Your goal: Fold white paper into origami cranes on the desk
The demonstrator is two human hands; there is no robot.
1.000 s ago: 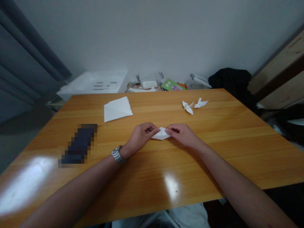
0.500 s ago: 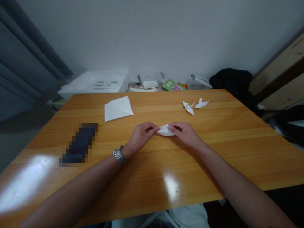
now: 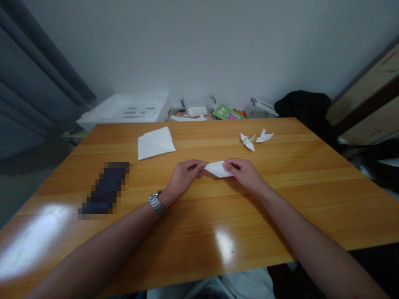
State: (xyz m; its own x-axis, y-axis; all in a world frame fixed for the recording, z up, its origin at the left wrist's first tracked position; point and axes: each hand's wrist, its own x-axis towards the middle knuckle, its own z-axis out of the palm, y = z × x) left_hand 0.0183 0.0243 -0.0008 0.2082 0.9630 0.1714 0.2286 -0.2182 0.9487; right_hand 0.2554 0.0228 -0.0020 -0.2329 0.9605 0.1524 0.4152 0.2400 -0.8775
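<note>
A small folded piece of white paper [image 3: 216,169] is held between my two hands, over the middle of the wooden table [image 3: 193,232]. My left hand [image 3: 186,176] pinches its left tip between thumb and fingers; a metal watch [image 3: 157,202] is on that wrist. With thumb on top, my right hand [image 3: 245,172] grips the paper's right end, and the fingers below are partly hidden. Two folded paper cranes [image 3: 247,142] lie side by side beyond my right hand. Farther left, a stack of white paper sheets [image 3: 156,143] rests on the tabletop.
A dark, pixelated flat object [image 3: 106,189] lies on the table's left. Behind the far edge are a white foam box [image 3: 124,106], a green booklet [image 3: 227,112], a clear plastic bin [image 3: 262,109] and a black cloth or bag [image 3: 304,104].
My hands have moved slightly apart. More of the folded paper shows between them, and its left tip is now pinched at its very end.
</note>
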